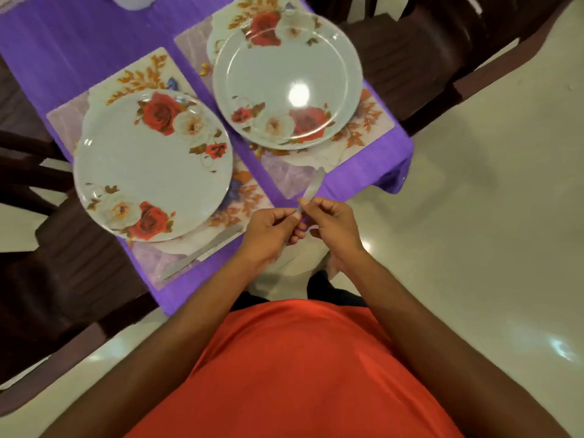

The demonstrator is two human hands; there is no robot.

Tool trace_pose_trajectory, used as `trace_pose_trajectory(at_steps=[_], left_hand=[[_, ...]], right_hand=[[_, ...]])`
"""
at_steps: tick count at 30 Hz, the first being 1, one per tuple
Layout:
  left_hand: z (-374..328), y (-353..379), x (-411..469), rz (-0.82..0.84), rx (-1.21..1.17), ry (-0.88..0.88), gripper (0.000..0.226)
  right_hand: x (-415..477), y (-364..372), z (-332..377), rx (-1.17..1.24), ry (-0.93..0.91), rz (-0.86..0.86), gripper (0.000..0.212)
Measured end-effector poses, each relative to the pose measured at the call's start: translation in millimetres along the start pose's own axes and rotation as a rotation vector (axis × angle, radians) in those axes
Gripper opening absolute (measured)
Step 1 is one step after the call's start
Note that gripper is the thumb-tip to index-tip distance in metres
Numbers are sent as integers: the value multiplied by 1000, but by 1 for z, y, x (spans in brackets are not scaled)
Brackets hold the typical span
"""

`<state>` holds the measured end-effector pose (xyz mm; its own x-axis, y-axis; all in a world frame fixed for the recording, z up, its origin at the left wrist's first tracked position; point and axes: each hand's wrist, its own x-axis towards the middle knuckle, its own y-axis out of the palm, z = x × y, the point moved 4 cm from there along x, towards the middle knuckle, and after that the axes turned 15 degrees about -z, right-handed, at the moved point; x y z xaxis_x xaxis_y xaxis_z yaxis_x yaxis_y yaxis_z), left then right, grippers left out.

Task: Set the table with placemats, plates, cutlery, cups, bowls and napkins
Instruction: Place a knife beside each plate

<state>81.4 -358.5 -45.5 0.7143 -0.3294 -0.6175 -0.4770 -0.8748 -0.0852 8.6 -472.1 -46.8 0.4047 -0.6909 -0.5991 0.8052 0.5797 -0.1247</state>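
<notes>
Broadly, a table under a purple cloth (79,42) fills the upper left, with dark chairs (395,58) drawn up on both sides and a pale floor below. Two floral placemats lie side by side on the cloth: the left placemat (68,121) nearer the person, the right placemat (284,178) further up. Each carries a white plate with red roses, the left plate (151,165) and the right plate (287,80), both sitting flat within their mats. A table knife (202,252) lies on the near edge of the left placemat, just beside its plate and running along the mat's border. Off the table's near edge, both hands meet on a silver cutlery piece (313,189), too blurred to name. The left hand (271,229) has its fingers curled and pinches the piece's lower end between thumb and forefinger. The right hand (335,229), likewise curled, pinches it from the other side. The piece's far end points up over the near edge of the right placemat.
</notes>
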Motion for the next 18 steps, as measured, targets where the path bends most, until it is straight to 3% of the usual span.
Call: trace_pose_trajectory(at_steps=[4,9,18], left_hand=[[-18,62,2,21,38,-5,18],[-34,96,8,8,238,176,15],[-40,107,18,-31,264,100,5]], right_hand=[[33,-43,9,118,83,-57,19],[60,-72,20,136,71,-30,21],[91,-73,42,209,163,-38,19]])
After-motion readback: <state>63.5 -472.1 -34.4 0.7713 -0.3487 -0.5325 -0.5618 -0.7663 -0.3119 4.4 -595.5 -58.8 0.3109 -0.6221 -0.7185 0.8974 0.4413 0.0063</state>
